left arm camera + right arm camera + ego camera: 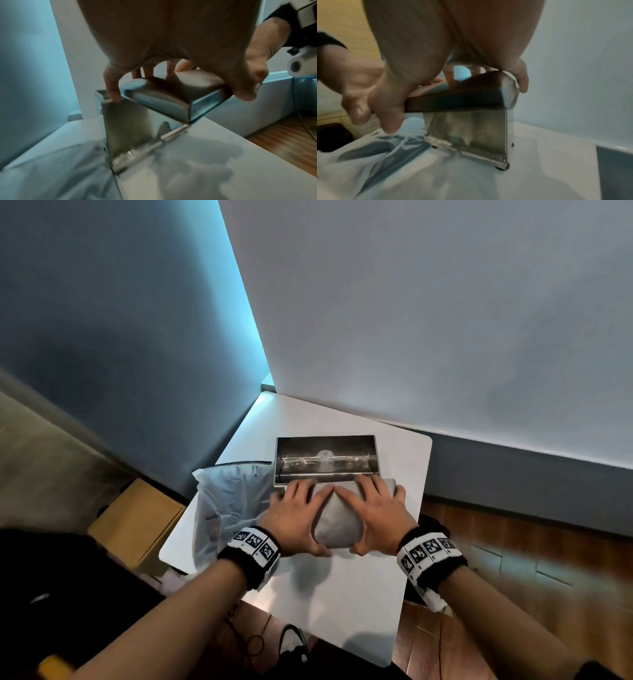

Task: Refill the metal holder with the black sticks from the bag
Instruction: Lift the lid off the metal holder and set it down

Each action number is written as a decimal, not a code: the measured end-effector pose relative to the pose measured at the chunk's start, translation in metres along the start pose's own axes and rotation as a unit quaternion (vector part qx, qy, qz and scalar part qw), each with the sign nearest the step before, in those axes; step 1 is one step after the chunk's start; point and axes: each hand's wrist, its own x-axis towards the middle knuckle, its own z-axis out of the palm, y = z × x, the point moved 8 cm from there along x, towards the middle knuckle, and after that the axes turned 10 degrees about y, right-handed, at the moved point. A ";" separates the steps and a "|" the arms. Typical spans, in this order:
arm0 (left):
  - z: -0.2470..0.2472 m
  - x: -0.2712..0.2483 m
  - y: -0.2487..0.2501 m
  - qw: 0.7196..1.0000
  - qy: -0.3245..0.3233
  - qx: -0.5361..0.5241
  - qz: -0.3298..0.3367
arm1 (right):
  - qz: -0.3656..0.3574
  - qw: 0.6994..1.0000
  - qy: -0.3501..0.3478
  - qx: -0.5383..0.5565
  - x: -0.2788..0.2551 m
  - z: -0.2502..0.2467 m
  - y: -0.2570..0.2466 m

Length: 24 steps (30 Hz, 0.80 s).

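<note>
A shiny metal holder (327,455) stands open-topped at the back of the white table (342,594). Its hinged grey metal lid (337,520) tilts toward me over the front. My left hand (298,517) and right hand (375,517) both grip this lid, fingers spread on top and thumbs hooked under its near edge. The wrist views show the lid (171,96) (462,98) raised above the holder's mirrored front (137,127) (471,135). A translucent plastic bag (233,501) (51,169) (376,155) lies against the holder's left side. I cannot make out black sticks.
Walls meet in a corner just behind the table. A cardboard box (137,522) sits on the floor to the left, wooden flooring (531,559) lies to the right, and a shoe (291,642) shows below the table's near edge.
</note>
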 end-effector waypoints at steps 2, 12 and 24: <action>0.015 -0.014 0.010 1.000 0.003 -0.012 0.009 | -0.004 1.000 -0.014 -0.004 -0.020 0.009 -0.003; 0.101 -0.046 0.041 0.994 -0.085 -0.070 -0.004 | 0.012 0.991 -0.131 0.031 -0.069 0.087 -0.011; 0.146 -0.055 0.053 0.988 -0.118 -0.096 -0.009 | 0.030 0.981 -0.183 0.055 -0.092 0.139 -0.013</action>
